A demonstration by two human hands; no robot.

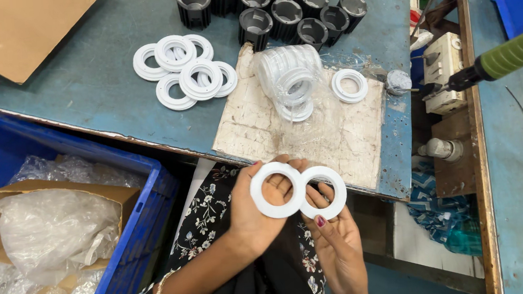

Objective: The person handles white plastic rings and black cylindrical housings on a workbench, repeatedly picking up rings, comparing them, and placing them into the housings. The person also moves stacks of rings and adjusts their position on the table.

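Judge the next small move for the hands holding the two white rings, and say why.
Probably pull the two rings apart. The left hand holds one white ring overlapping a second ring held by the right hand, both near the bench edge. A loose pile of rings already lies on the bench, so a separated ring could likely go there.

Bare table (77, 88) lies open left of the white rings (185, 71); black housings (273, 5) crowd the far edge.

White rings (297, 188), black finned housings (273, 2), blue crate (145, 203), black floral sleeve (201, 220), teal table (82, 75)
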